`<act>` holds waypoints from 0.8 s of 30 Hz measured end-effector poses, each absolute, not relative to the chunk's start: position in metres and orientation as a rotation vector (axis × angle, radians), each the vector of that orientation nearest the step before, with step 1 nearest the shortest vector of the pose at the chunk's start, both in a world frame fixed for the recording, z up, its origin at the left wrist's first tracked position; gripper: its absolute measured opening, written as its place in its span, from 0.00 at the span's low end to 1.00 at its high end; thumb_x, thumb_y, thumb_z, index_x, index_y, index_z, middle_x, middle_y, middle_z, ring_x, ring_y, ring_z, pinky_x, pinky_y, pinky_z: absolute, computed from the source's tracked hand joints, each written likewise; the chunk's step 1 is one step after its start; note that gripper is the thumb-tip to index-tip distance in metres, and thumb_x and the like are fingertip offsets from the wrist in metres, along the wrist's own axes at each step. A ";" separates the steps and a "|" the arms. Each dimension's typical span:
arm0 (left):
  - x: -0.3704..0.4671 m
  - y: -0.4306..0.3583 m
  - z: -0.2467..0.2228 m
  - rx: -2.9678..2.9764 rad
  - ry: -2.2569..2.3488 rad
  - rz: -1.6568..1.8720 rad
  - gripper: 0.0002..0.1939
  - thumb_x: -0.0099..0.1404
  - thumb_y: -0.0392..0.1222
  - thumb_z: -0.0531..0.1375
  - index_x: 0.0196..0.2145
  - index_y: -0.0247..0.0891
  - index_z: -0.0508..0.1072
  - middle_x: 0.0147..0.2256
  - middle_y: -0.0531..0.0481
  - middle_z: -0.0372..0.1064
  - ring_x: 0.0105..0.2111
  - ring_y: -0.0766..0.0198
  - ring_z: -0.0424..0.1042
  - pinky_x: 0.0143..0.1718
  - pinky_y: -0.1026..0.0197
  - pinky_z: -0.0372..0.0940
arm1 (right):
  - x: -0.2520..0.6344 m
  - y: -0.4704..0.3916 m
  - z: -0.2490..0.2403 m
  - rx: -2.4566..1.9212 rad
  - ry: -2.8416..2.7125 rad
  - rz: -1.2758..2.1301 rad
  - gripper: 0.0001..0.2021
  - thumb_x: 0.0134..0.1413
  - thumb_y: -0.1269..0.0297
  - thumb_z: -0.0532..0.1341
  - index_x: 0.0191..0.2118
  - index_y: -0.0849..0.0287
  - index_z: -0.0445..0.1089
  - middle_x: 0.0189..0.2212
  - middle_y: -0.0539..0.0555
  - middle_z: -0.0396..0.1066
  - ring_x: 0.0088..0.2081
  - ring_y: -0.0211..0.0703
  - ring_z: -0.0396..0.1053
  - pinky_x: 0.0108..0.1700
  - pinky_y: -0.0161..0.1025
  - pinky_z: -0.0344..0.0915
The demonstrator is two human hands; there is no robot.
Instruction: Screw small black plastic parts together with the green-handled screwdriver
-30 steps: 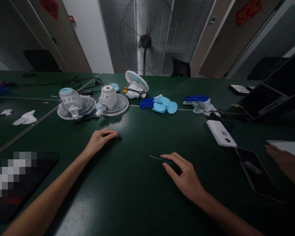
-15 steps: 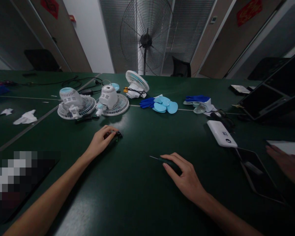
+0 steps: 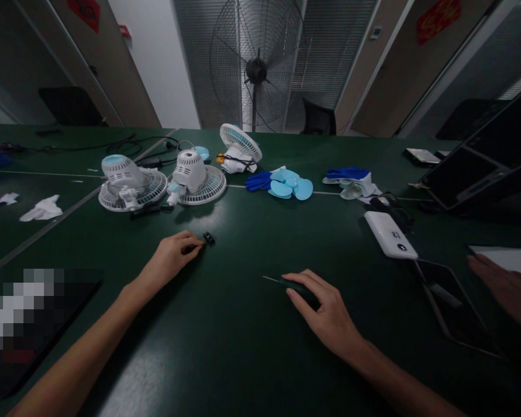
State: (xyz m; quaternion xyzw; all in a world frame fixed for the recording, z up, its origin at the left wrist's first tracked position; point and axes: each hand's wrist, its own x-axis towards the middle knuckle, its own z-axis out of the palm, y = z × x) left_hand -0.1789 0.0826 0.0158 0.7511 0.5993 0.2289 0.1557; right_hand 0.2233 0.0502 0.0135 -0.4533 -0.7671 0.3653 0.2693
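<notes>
My left hand (image 3: 178,250) is closed in a pinch low over the green table. Its fingertips are right beside a small black part (image 3: 209,237), which lies on the tabletop. Anything between those fingers is hidden from me. My right hand (image 3: 323,304) rests on the table with its fingers round the dark handle of a screwdriver (image 3: 301,289). The thin metal shaft points left, toward the middle of the table.
Two white desk fans (image 3: 191,174) lie face down beyond my left hand, and another fan (image 3: 240,150) is tilted behind. Light blue fan blades (image 3: 292,184) and gloves (image 3: 351,178) lie farther back. A white device (image 3: 391,234), a phone (image 3: 458,304) and another person's hand (image 3: 503,284) are at right.
My left hand has drawn back slightly to the left from the small black part, which now shows more fully. My right hand and the screwdriver keep their place.
</notes>
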 end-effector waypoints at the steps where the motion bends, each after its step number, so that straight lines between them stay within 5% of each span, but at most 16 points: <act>1: -0.180 0.082 0.016 2.174 1.731 0.636 0.15 0.71 0.50 0.60 0.45 0.41 0.84 0.46 0.44 0.77 0.38 0.56 0.78 0.43 0.57 0.71 | 0.223 0.050 0.013 -1.228 -2.068 0.995 0.14 0.72 0.60 0.59 0.58 0.51 0.73 0.44 0.55 0.74 0.42 0.47 0.75 0.39 0.40 0.73; 9: -0.181 0.087 -0.001 2.465 1.829 0.817 0.17 0.77 0.50 0.55 0.49 0.39 0.80 0.48 0.41 0.78 0.48 0.52 0.78 0.53 0.52 0.72 | 0.222 0.050 0.014 -1.225 -2.069 1.007 0.14 0.72 0.60 0.58 0.58 0.51 0.73 0.45 0.55 0.74 0.43 0.47 0.75 0.40 0.41 0.73; 24: -0.192 0.100 -0.016 2.650 1.727 0.853 0.18 0.79 0.46 0.53 0.53 0.38 0.80 0.50 0.40 0.78 0.48 0.52 0.77 0.54 0.48 0.72 | 0.224 0.049 0.010 -1.214 -2.085 0.988 0.14 0.73 0.60 0.58 0.58 0.50 0.72 0.45 0.54 0.74 0.43 0.46 0.75 0.42 0.42 0.73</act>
